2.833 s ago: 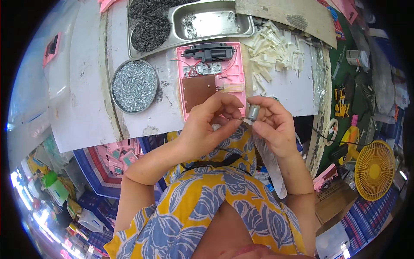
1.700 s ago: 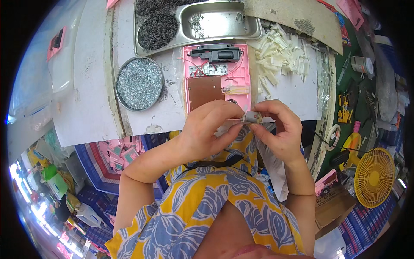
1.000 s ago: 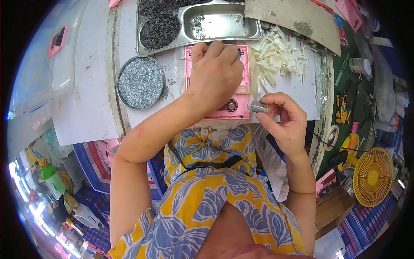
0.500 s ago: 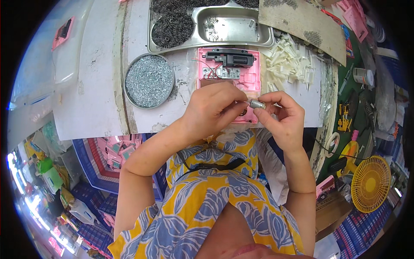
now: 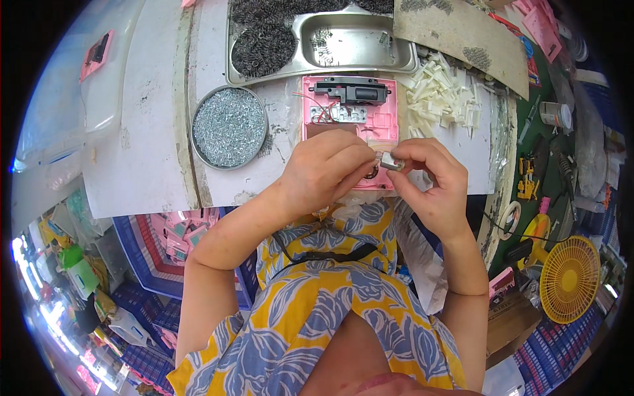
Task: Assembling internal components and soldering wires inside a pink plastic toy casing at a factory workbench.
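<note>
Over the lower part of a pink plastic housing (image 5: 388,119), my right hand (image 5: 432,175) pinches a small silvery metal motor (image 5: 392,161) between thumb and fingers. My left hand (image 5: 330,165) meets it from the other side, its thumb and fingertips pressed together at the motor's end; what they grip there is too small to make out. In the housing's upper part sits a black plastic module (image 5: 356,91). Below that module lies a metal plate (image 5: 347,113) with red wires. My hands hide much of the housing's lower half.
To the left stands a round tin of small screws (image 5: 229,127). Behind the housing is a steel tray (image 5: 356,39) with dark springs (image 5: 264,49). White plastic pieces (image 5: 442,92) are heaped on the right, beside a board (image 5: 475,33). A yellow fan (image 5: 569,280) stands at lower right.
The motor has turned in my right fingers, showing a flat, brighter side. Both hands stay over the housing, with only slight shifts of the fingers.
</note>
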`<state>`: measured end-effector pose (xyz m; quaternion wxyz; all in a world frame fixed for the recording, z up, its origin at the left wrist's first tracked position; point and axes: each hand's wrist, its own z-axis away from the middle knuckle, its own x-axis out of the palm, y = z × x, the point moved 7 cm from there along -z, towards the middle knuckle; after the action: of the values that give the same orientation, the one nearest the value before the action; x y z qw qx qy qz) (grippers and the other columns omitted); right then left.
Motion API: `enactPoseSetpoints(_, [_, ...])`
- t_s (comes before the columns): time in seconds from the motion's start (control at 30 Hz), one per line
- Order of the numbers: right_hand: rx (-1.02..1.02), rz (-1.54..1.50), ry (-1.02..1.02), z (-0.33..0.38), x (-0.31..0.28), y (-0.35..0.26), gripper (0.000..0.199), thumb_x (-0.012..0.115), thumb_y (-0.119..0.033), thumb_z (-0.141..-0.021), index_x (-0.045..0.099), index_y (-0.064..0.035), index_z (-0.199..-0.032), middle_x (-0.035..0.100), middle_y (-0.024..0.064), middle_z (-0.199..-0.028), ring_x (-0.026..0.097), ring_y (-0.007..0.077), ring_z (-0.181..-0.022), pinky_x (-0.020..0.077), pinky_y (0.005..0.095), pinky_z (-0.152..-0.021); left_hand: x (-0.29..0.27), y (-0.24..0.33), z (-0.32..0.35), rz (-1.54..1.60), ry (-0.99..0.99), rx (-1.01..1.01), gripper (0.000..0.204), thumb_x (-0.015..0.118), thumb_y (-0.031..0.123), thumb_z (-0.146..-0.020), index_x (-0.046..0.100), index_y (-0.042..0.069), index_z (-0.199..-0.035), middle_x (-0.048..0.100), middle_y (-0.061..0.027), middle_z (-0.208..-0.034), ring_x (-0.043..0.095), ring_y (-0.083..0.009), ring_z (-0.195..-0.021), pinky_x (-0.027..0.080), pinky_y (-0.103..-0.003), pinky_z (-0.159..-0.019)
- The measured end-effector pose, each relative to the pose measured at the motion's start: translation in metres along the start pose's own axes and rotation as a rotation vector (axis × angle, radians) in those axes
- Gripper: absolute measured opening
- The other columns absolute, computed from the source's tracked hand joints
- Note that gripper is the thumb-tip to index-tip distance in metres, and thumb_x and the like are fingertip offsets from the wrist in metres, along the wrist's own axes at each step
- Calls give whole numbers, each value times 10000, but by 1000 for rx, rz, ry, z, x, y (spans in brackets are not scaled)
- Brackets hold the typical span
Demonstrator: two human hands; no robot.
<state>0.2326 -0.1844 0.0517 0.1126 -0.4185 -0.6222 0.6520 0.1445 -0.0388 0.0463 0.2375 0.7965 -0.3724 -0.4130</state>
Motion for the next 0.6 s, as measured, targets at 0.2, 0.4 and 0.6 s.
enactPoseSetpoints(0.2, [-225, 242, -12, -16, -1, -12, 296, 780, 21, -722, 702, -31, -1004, 724, 96, -966, 664, 262, -814, 528, 345, -725, -3, -6, 1, -20, 62, -60, 214, 805, -8, -779, 674, 18, -946, 691, -110, -841, 680, -246, -705, 542, -327, -609])
enactPoseSetpoints(0.4, [-151, 244, -116, -28, -10, -3, 244, 793, -45, -736, 718, -42, -968, 728, 86, -971, 624, 280, -914, 506, 368, -823, -1, -32, 24, 469, 101, -588, 305, 711, -29, -898, 571, -9, -1168, 674, -94, -992, 657, -116, -784, 569, -258, -677])
enactPoseSetpoints(0.6, [-70, 282, -250, -53, -5, 19, 240, 804, -122, -751, 724, -48, -965, 716, 70, -980, 562, 285, -988, 467, 378, -899, -5, -57, 29, 855, 295, -724, 293, 579, -33, -979, 485, -30, -1257, 643, -118, -1041, 636, -109, -843, 580, -251, -736])
